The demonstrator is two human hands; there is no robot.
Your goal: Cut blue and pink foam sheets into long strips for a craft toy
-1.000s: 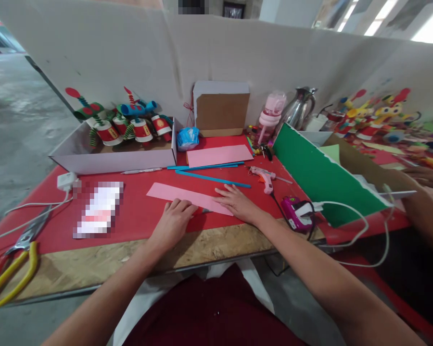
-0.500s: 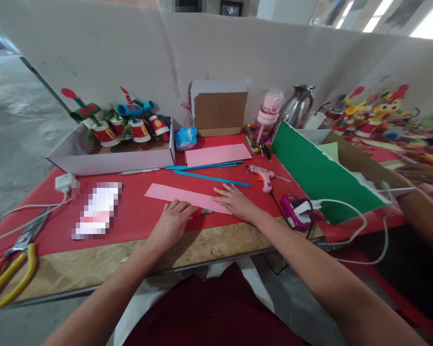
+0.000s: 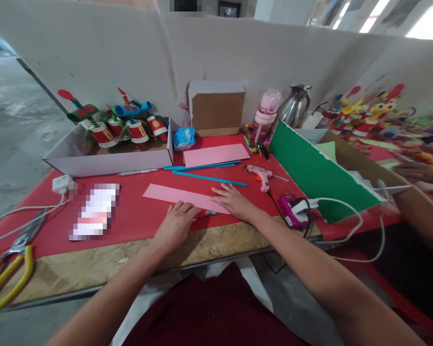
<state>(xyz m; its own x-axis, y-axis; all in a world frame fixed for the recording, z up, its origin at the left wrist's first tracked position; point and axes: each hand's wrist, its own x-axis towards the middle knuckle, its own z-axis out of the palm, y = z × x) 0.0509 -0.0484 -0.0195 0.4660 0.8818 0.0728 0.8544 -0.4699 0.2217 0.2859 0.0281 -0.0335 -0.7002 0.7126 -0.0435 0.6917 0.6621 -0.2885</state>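
A pink paper strip point(image 3: 175, 195) lies slantwise on the red table covering, near the front edge. My right hand point(image 3: 234, 202) rests flat on its right end with the fingers spread. My left hand point(image 3: 176, 221) is at the strip's lower edge, its fingers curled down. From under those fingers a small red tool with a grey end point(image 3: 210, 212) sticks out toward my right hand. Most of that tool is hidden, so its kind is unclear.
Blue strips point(image 3: 209, 178), a second pink sheet point(image 3: 216, 154) and a pink glue gun point(image 3: 263, 177) lie beyond. Large scissors point(image 3: 19, 247) are at left. A white box point(image 3: 111, 163) holds paper-cup figures. At right stands a green board point(image 3: 317, 173); another person's arm shows beyond it.
My left hand has slid slightly to the right along the strip's lower edge. My right hand stays on the paper. The whole view has shifted a little.
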